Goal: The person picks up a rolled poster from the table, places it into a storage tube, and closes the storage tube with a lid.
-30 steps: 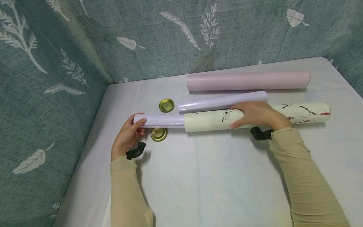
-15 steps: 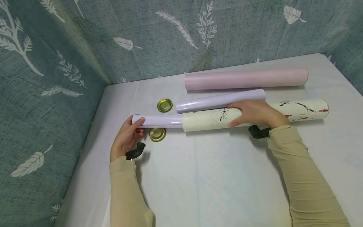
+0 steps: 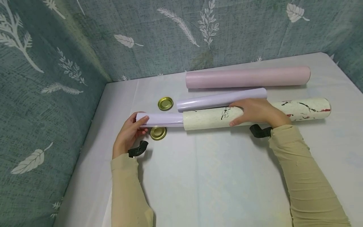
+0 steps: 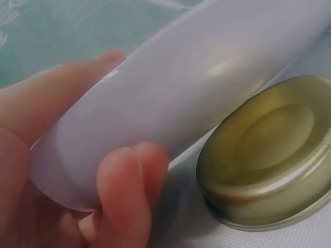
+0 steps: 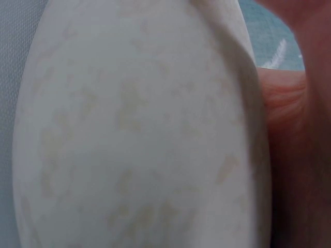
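Held from two sides

On the white-covered counter (image 3: pixel 227 183), a round gold metal lid (image 3: pixel 158 133) is lying nearest, beside a glossy lavender roll (image 3: pixel 163 119). The left hand (image 3: pixel 127 134) is pinching that roll's outer end, presumably to align it, while the right hand (image 3: pixel 256 112) is gripping a cream cardboard-looking tube (image 3: pixel 205 119), probably steadying it. The roll is protruding from the tube's mouth, reflecting light; dark branches and red marks are decorating the tube. A pink tube (image 3: pixel 248 78) is lying farthest.
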{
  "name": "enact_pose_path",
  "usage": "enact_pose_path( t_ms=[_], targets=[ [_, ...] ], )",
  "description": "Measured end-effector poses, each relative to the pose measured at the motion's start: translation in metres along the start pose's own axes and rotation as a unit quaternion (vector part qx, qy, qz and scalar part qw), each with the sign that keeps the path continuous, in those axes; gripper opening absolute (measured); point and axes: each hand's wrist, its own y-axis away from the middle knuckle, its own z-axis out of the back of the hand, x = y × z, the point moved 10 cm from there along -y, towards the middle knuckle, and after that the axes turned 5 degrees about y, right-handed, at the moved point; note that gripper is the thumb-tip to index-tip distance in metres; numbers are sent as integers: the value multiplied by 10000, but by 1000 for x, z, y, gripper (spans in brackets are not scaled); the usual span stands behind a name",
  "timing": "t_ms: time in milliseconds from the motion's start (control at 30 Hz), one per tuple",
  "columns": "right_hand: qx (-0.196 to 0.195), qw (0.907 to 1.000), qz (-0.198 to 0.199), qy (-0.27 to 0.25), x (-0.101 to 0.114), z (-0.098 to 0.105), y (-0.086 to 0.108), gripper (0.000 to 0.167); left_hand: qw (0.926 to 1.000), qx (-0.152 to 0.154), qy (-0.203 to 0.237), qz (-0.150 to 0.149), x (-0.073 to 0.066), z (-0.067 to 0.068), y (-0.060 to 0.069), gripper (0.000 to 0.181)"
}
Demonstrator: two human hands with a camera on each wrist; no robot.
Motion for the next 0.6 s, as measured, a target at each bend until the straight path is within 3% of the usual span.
enact_pose_path(
  t_ms=[233,600],
  targets=[
    [43,10000,-39,23,-1,0,0,90,9998,188,-16,33,-10,-10,11,55],
    [34,10000,2,74,0,-1,0,88,9994,277,222,10,2,-5,2,55]
  ],
)
